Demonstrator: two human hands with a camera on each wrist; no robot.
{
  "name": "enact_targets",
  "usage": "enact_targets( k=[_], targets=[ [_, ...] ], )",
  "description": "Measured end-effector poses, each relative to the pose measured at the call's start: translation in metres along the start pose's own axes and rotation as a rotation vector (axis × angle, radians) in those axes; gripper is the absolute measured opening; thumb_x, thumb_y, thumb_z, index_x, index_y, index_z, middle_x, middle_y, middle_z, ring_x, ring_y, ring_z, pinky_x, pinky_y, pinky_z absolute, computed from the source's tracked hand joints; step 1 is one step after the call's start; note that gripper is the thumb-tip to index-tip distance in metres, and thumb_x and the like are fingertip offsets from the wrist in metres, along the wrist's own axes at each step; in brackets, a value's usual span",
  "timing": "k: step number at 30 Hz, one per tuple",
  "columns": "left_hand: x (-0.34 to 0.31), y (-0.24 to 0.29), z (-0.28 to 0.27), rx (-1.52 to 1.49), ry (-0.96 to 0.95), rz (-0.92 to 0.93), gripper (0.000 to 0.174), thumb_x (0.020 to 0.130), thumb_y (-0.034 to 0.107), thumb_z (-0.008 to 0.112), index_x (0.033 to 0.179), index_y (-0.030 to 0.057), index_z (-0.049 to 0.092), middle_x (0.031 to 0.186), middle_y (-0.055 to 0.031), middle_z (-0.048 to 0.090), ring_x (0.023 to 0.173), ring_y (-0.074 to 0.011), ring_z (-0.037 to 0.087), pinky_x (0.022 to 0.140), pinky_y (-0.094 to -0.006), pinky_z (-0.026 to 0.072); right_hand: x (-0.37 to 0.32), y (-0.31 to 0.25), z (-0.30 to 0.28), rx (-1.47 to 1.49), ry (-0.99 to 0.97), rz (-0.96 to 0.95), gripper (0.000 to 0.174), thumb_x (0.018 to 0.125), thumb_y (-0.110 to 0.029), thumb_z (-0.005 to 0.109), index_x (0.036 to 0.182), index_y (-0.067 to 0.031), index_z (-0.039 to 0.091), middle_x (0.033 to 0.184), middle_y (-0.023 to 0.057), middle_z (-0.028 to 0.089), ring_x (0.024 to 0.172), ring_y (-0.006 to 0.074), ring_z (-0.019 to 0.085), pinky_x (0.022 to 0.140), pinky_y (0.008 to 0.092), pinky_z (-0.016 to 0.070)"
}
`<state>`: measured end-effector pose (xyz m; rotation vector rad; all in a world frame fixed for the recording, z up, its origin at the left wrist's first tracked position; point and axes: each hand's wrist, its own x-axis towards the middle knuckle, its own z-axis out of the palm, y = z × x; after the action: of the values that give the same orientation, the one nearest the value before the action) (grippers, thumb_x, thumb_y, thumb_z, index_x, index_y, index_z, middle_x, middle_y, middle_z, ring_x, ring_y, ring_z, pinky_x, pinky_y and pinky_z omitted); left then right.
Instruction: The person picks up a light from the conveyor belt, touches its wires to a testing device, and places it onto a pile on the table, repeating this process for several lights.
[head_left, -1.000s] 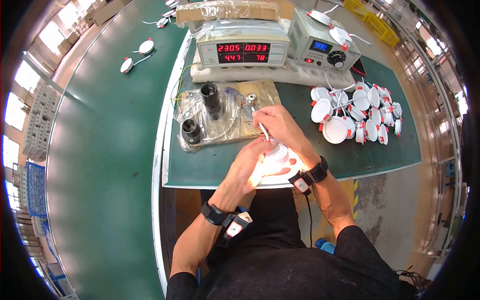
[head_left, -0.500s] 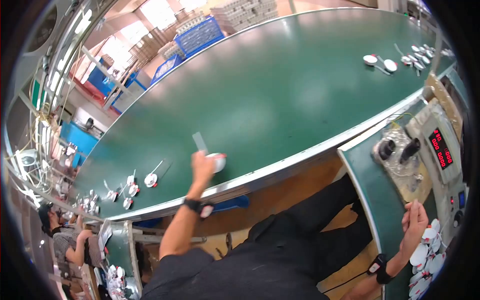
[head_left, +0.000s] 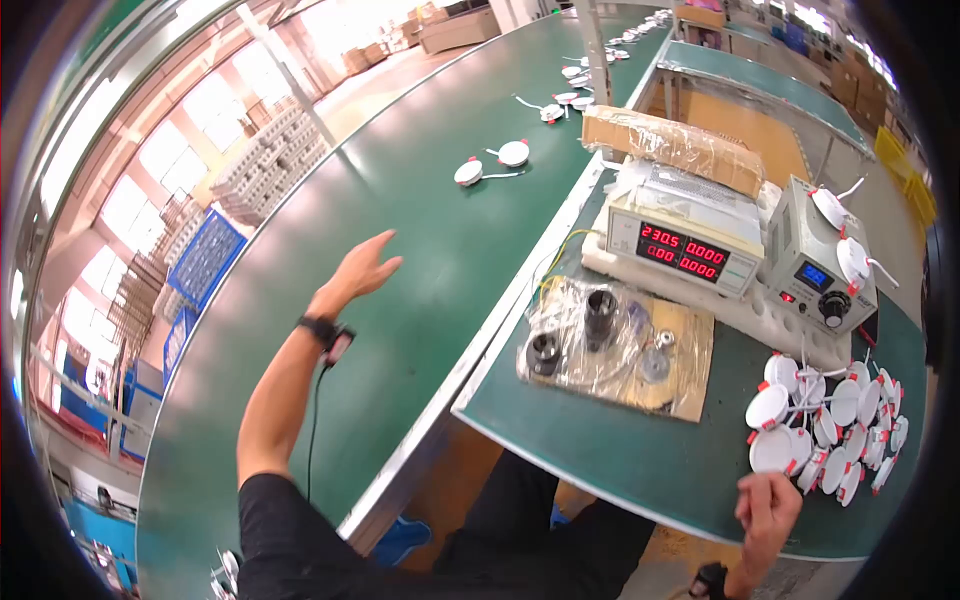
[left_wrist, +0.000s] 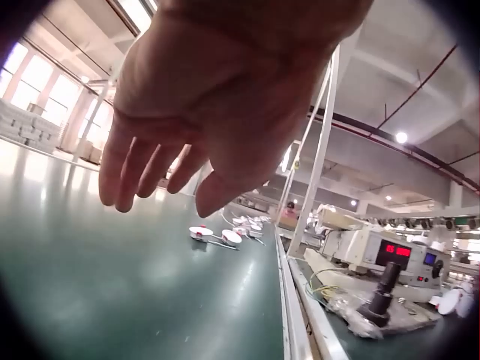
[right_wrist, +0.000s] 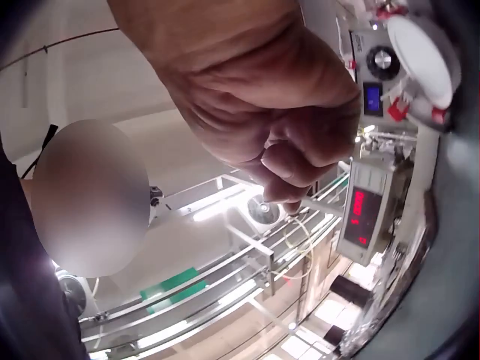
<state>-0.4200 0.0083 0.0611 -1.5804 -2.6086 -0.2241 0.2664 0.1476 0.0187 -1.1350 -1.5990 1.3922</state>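
My left hand (head_left: 355, 272) is over the large green surface (head_left: 340, 390), fingers extended and thumb apart, holding nothing. The left wrist view shows the same hand (left_wrist: 217, 105) from the palm side, above the green. My right hand (head_left: 768, 510) is at the near edge of a group of white round lamps with red clips (head_left: 775, 450), its fingers loosely curled. Nothing shows in the curled fingers of this hand (right_wrist: 289, 142) in the right wrist view, where a white lamp (right_wrist: 424, 60) appears beside it. Whether the fingertips touch a lamp, I cannot tell.
A meter with red digits (head_left: 680, 250) and a control box with a knob (head_left: 820, 270) stand at the bench's back. Before them lies a plastic-wrapped board (head_left: 690, 385) with two black sockets. Two lamps (head_left: 513, 154) (head_left: 468, 173) lie farther along the green surface.
The glowing lamp and cable are out of both hands. My left hand released a lamp on the green surface and lifted away; my right moved to the lamp group. The view has swung back toward the bench.
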Motion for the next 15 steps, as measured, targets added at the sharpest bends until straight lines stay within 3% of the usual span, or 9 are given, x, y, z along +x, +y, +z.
enact_targets(
  k=[1, 2, 6, 9, 10, 11, 12, 13, 15],
  targets=[
    [0.050, -0.014, 0.034, 0.099, 0.068, 0.133, 0.065, 0.093, 0.027, 0.063, 0.149, 0.0031, 0.042, 0.147, -0.0250, 0.050, 0.132, -0.0404, 0.052, 0.108, -0.0452, 0.0464, -0.007, 0.006, -0.008, -0.013, 0.076, 0.005, 0.025, 0.102, -0.017, 0.058, 0.084, -0.0011, 0.062, 0.055, -0.0033, 0.045, 0.044, 0.0024, 0.035, 0.041, 0.0207, 0.0214],
    [0.098, -0.015, 0.061, 0.105, 0.041, 0.094, 0.068, 0.090, 0.025, 0.064, 0.150, 0.0045, 0.040, 0.152, -0.0255, 0.043, 0.137, -0.0437, 0.045, 0.110, -0.0479, 0.0448, -0.012, 0.014, -0.015, -0.028, 0.175, 0.016, 0.025, 0.099, -0.015, 0.059, 0.081, 0.0005, 0.064, 0.054, -0.0005, 0.050, 0.044, 0.0037, 0.042, 0.041, 0.0212, 0.0274],
    [0.231, -0.004, 0.132, 0.175, 0.063, -0.035, 0.080, 0.080, 0.021, 0.068, 0.153, 0.0074, 0.037, 0.161, -0.0258, 0.025, 0.144, -0.0532, 0.030, 0.111, -0.0581, 0.0419, -0.024, -0.030, 0.000, -0.207, 0.232, 0.297, 0.021, 0.104, -0.018, 0.058, 0.097, 0.0003, 0.068, 0.066, -0.0029, 0.052, 0.057, 0.0038, 0.042, 0.051, 0.0208, 0.0299],
    [0.281, -0.012, 0.147, 0.099, 0.177, 0.080, 0.082, 0.079, 0.025, 0.069, 0.154, 0.0110, 0.038, 0.163, -0.0221, 0.025, 0.147, -0.0491, 0.027, 0.112, -0.0590, 0.0393, -0.014, -0.051, 0.027, -0.259, 0.276, 0.371, 0.022, 0.104, -0.018, 0.059, 0.095, 0.0004, 0.068, 0.065, -0.0024, 0.052, 0.059, 0.0041, 0.044, 0.052, 0.0210, 0.0315],
    [0.311, -0.047, 0.174, 0.105, 0.225, 0.205, 0.076, 0.083, 0.024, 0.066, 0.153, 0.0115, 0.041, 0.160, -0.0217, 0.034, 0.147, -0.0411, 0.033, 0.115, -0.0517, 0.0388, -0.006, -0.054, 0.032, -0.292, 0.240, 0.385, 0.023, 0.104, -0.018, 0.059, 0.094, 0.0002, 0.069, 0.065, -0.0023, 0.052, 0.060, 0.0039, 0.045, 0.052, 0.0212, 0.0326],
    [0.319, -0.048, 0.182, -0.275, 0.135, 0.137, 0.068, 0.086, 0.023, 0.064, 0.150, 0.0116, 0.046, 0.153, -0.0203, 0.046, 0.142, -0.0342, 0.044, 0.114, -0.0436, 0.0404, 0.006, -0.065, 0.039, -0.347, 0.184, 0.352, 0.028, 0.104, -0.023, 0.059, 0.093, 0.0003, 0.070, 0.065, 0.0014, 0.058, 0.057, 0.0085, 0.052, 0.053, 0.0253, 0.0394],
    [0.306, -0.034, 0.174, -0.191, 0.191, 0.118, 0.060, 0.090, 0.023, 0.062, 0.147, 0.0091, 0.049, 0.147, -0.0189, 0.053, 0.133, -0.0348, 0.053, 0.112, -0.0404, 0.0428, 0.010, -0.038, 0.044, -0.256, 0.246, 0.200, 0.025, 0.096, -0.013, 0.061, 0.078, 0.0028, 0.068, 0.056, 0.0035, 0.059, 0.047, 0.0062, 0.051, 0.044, 0.0225, 0.0357],
    [0.290, -0.020, 0.161, -0.129, 0.254, 0.126, 0.057, 0.092, 0.024, 0.061, 0.145, 0.0069, 0.051, 0.132, -0.0204, 0.064, 0.120, -0.0396, 0.061, 0.102, -0.0439, 0.0493, 0.021, -0.049, 0.051, -0.292, 0.203, 0.208, 0.025, 0.093, -0.012, 0.062, 0.077, 0.0043, 0.071, 0.058, 0.0063, 0.064, 0.052, 0.0083, 0.058, 0.048, 0.0234, 0.0413],
    [0.254, 0.007, 0.134, 0.014, 0.192, 0.097, 0.044, 0.094, 0.025, 0.061, 0.132, 0.0038, 0.055, 0.098, -0.0245, 0.070, 0.091, -0.0462, 0.066, 0.079, -0.0528, 0.0526, 0.027, -0.052, 0.058, -0.179, 0.128, 0.194, 0.023, 0.094, -0.011, 0.062, 0.081, 0.0044, 0.072, 0.059, 0.0042, 0.064, 0.053, 0.0069, 0.057, 0.050, 0.0221, 0.0415]
  ],
)
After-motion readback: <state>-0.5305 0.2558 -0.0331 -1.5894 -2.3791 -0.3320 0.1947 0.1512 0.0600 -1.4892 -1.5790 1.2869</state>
